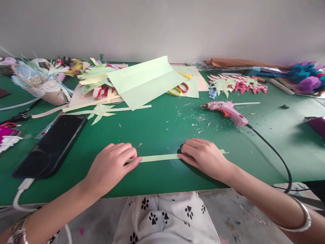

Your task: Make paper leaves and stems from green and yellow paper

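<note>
A narrow pale green paper strip (159,158) runs crosswise between my hands, just above or on the green tabletop near its front edge. My left hand (114,166) is closed on the strip's left part, thumb and fingers pinching it. Curled over the right part, my right hand (201,156) pinches it too, and the strip's cut end pokes out beyond the knuckles. Farther back lie a folded light green paper sheet (147,81) and a woven star-like piece of green strips (101,111).
A pink glue gun (228,110) lies at right with its black cord trailing to the front edge. A black phone (52,145) charges at left. Scissors (180,88), a paper strip pile (95,81), a basket (49,89) and woven red-white pieces (248,84) line the back.
</note>
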Motion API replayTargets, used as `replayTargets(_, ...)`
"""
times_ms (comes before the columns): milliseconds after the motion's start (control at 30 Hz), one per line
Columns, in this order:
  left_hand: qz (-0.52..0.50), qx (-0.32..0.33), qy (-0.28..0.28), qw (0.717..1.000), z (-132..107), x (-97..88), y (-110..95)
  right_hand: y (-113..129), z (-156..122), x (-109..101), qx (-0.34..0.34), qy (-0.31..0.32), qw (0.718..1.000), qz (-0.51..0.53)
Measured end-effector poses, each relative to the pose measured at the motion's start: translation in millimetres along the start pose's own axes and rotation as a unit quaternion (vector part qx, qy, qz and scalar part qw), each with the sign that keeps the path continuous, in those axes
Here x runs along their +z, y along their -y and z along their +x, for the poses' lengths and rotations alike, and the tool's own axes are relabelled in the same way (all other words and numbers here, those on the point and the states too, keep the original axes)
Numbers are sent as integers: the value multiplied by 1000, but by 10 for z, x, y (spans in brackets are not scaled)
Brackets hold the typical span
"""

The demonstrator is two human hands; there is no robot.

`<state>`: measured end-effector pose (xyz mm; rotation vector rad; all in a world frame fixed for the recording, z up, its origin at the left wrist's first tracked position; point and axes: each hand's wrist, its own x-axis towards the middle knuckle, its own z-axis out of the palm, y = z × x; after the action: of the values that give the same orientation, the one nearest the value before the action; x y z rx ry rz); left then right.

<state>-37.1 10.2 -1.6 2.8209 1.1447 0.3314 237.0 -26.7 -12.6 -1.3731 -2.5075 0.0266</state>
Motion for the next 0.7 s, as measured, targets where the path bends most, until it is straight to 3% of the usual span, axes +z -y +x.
replayTargets(300,-44,-103,16,994,-232,-132,143,2,-3,-8,-3,6,1000,-3)
replayTargets(500,3,-131,26,991,-391,-207,267,-9,0,-6,-6,11,1000,-6)
replayTargets(600,66,-91,-26,993,-373,-247,187,-4,13,-18,-12,12,1000,-15)
replayTargets(700,87,17,-68,994,-247,-217,-74,27,57,-20,-28,17,999,-24)
